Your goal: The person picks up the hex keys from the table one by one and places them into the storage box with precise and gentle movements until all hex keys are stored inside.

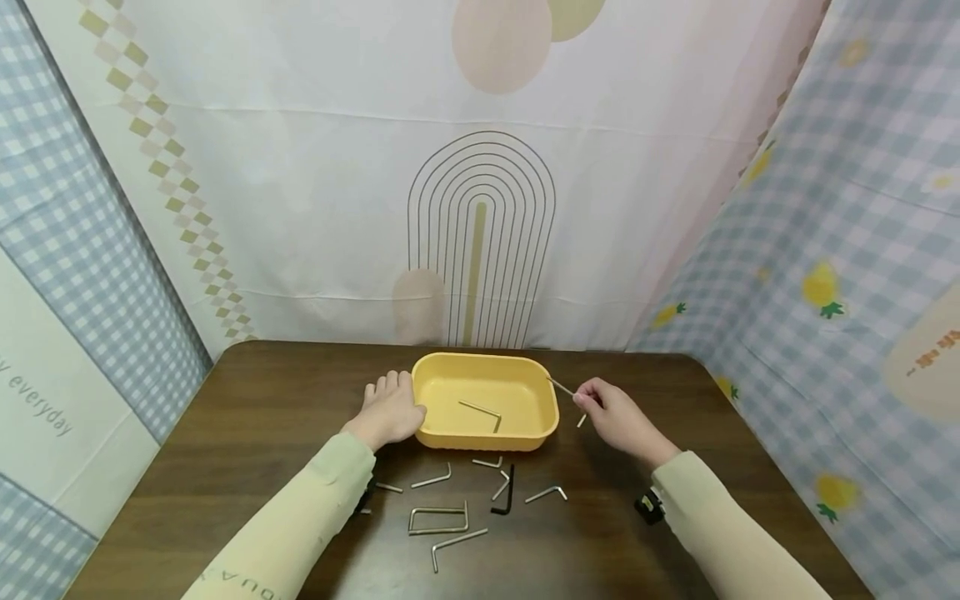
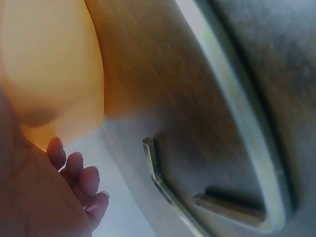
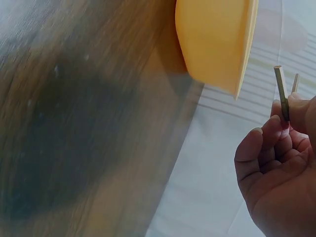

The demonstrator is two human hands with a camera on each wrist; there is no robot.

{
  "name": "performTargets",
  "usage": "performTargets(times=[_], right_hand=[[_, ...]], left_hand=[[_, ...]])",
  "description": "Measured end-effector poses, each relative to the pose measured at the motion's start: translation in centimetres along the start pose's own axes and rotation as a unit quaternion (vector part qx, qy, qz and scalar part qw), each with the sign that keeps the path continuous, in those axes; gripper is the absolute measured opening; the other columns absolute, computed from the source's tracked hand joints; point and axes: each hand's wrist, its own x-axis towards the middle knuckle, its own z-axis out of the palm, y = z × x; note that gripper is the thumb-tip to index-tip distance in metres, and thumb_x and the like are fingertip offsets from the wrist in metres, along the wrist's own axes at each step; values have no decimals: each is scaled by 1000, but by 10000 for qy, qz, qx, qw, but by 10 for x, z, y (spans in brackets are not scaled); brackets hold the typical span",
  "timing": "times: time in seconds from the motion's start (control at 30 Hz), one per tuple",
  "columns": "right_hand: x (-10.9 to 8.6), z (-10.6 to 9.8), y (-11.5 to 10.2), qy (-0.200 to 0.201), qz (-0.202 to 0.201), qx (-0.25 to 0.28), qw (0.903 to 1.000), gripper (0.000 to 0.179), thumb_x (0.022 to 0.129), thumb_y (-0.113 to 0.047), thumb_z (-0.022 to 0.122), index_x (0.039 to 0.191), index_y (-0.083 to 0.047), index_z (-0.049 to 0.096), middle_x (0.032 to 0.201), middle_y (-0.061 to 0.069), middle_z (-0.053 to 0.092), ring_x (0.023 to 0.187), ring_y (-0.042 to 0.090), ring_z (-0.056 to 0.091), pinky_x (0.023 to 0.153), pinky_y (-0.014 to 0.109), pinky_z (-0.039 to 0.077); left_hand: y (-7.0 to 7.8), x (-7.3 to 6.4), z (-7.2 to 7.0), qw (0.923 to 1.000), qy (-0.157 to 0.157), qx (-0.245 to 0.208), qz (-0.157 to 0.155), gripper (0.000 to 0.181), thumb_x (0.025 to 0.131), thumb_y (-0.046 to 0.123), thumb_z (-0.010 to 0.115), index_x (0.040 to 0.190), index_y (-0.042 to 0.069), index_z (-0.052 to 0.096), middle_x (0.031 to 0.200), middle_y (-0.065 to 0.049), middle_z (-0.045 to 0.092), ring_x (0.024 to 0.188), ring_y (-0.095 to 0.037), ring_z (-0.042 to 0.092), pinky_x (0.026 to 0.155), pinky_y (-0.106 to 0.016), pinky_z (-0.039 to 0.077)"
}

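My left hand (image 1: 388, 408) rests against the left side of a yellow plastic tray (image 1: 487, 442), its thumb touching the tray near the rim. In the left wrist view its fingers (image 2: 89, 180) lie loosely bent beside the tray wall. Just right of the tray, my right hand (image 1: 621, 421) pinches an L-shaped hex key (image 1: 561, 386) between thumb and fingertips. One end of that key reaches to the tray's right rim. Inside the tray lies another hex key (image 1: 480, 408).
Several hex keys are scattered on the dark wooden table (image 1: 285, 408) before the tray, including a black hex key (image 1: 510, 492), a silver hex key (image 1: 457, 542) and a pair forming a rectangle (image 1: 437, 510). A patterned curtain (image 1: 330, 208) hangs behind the table.
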Motion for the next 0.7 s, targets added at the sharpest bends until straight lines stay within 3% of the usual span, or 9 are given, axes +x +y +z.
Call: performTargets(times=[0.3, 0.7], right_hand=[[10, 15, -16, -195, 35, -64, 9998, 12, 98, -19, 58, 93, -9, 60, 78, 1, 56, 67, 15, 49, 61, 31, 42], [28, 34, -38, -378, 178, -11, 9991, 20, 97, -29, 60, 86, -13, 59, 71, 0, 53, 58, 14, 46, 53, 30, 40]], left_hand=[[3, -2, -4, 9989, -42, 450, 83, 47, 90, 32, 51, 121, -2, 45, 102, -13, 41, 97, -31, 38, 87, -46, 28], [3, -3, -5, 9992, -34, 408, 39, 45, 89, 31, 52, 119, -2, 45, 102, -14, 41, 98, -32, 39, 86, -47, 27]])
